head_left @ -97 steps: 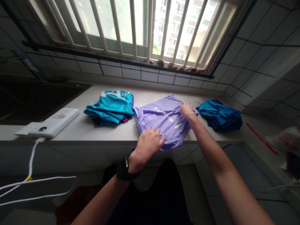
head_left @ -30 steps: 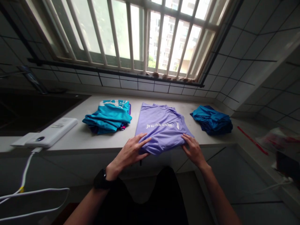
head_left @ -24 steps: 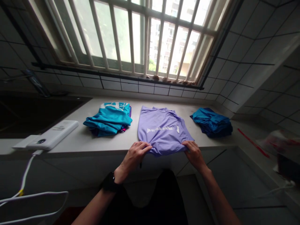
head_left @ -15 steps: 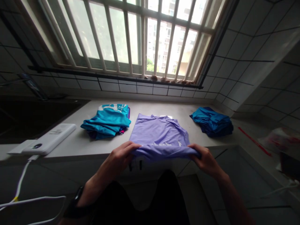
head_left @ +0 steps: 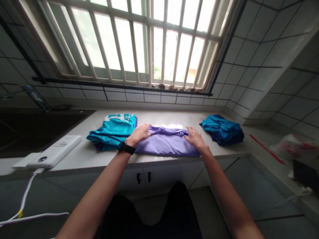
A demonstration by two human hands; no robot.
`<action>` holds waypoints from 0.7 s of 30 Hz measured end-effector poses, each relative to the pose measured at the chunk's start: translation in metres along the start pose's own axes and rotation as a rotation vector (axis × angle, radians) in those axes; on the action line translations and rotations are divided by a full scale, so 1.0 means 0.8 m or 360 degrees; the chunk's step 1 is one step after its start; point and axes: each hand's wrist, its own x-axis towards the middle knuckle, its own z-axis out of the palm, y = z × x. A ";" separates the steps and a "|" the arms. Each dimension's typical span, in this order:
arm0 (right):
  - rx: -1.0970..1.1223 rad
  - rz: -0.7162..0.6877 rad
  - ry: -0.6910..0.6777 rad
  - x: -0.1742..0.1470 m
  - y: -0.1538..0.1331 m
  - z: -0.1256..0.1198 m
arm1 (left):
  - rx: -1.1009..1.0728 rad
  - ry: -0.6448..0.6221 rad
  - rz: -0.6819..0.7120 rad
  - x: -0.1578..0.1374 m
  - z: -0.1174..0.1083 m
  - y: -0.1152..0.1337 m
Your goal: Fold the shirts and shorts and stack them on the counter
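Note:
A lavender shirt (head_left: 165, 146) lies folded into a wide, low strip on the white counter (head_left: 74, 156), its far edge bunched and wrinkled. My left hand (head_left: 141, 133), with a black watch on the wrist, rests at the shirt's far left corner; its thumb and fingers are apart. At the far right corner is my right hand (head_left: 195, 136), also open, with fingers stretched forward and the thumb against the cloth. Left of the shirt sits a folded teal garment pile (head_left: 114, 129), partly behind my left hand.
A dark blue folded garment stack (head_left: 223, 129) stands to the right, near a red strip (head_left: 266, 149). At left are a white power bank (head_left: 58, 149) with a cable, and a dark sink (head_left: 37, 129) with a faucet (head_left: 37, 98). A barred window (head_left: 139, 43) rises behind.
Both hands have moved forward from the counter's front edge to the shirt's far edge, folding the near part over. The lettering on the shirt is now covered. The fingers have loosened from the hem.

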 end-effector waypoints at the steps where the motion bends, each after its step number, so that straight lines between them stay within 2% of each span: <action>1: -0.0025 -0.0012 -0.0116 -0.004 -0.001 0.012 | 0.0021 -0.0068 0.0014 -0.004 0.016 -0.002; 3: -0.0069 -0.0048 -0.0259 -0.011 -0.002 0.030 | 0.0056 -0.0094 -0.0014 -0.014 0.039 -0.003; 5: -0.0127 -0.0036 -0.0263 -0.016 -0.003 0.041 | 0.0096 -0.0055 -0.0097 -0.022 0.050 0.001; 10: -0.0168 0.0038 -0.0181 -0.015 -0.004 0.044 | 0.0157 -0.0041 -0.0190 -0.021 0.050 0.012; 12: -0.0144 0.0057 -0.0115 -0.012 -0.006 0.045 | 0.0146 0.0059 -0.0121 -0.015 0.047 0.013; 14: -0.0114 0.0031 0.0081 -0.008 -0.011 0.048 | 0.0106 0.0193 0.0056 -0.007 0.046 0.014; 16: -0.0082 -0.0080 0.0354 -0.001 -0.017 0.054 | 0.0063 0.0257 0.0294 0.004 0.049 0.016; 18: -0.0059 -0.0230 0.0520 0.012 -0.023 0.061 | 0.0050 0.0232 0.0459 0.016 0.055 0.016; 19: -0.0058 -0.0283 0.0529 0.020 -0.026 0.065 | 0.0055 0.0206 0.0484 0.023 0.060 0.016; 21: -0.0073 -0.0287 0.0443 0.039 -0.028 0.071 | 0.0079 0.0177 0.0396 0.034 0.070 0.013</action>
